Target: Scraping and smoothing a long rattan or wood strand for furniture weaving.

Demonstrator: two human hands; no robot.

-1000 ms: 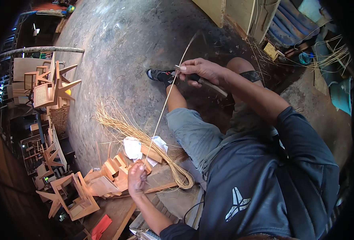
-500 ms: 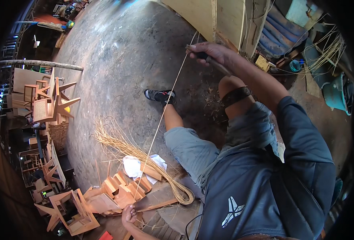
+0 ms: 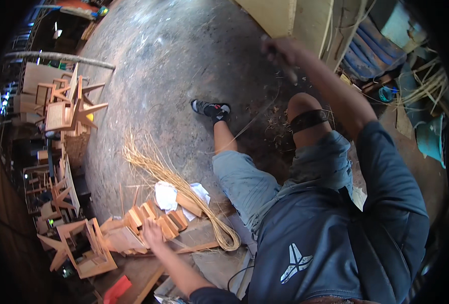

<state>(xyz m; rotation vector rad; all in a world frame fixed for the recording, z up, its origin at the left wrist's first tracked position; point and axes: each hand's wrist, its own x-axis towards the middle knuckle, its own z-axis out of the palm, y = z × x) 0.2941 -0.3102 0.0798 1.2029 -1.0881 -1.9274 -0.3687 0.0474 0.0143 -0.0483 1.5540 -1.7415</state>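
Observation:
High on the right, my right hand (image 3: 284,50) is closed round a long-handled knife-like tool (image 3: 291,76); motion blurs both. Below it, a thin pale strand (image 3: 250,123), like split cane, curves loosely through the air toward my left knee. My left hand (image 3: 152,232) is at the lower left, over the stacked wooden blocks (image 3: 169,227). Its fingers are smeared, so I cannot see whether it grips anything. A long bundle of tan cane strands (image 3: 181,188) lies beyond and to the right of it, looped at its near end, beside a white cloth (image 3: 165,195).
Wooden chair frames (image 3: 86,248) stand at the left, with more chairs (image 3: 65,114) farther along. A pole (image 3: 62,57) juts in at the upper left. Pale boards (image 3: 267,17) lean at the top right. A teal bucket (image 3: 429,138) and loose cane (image 3: 429,83) are at the far right.
The strand was stretched straight between my hands; now it hangs slack and curved, away from my left hand. My right hand moved up and right, my left hand up and slightly left.

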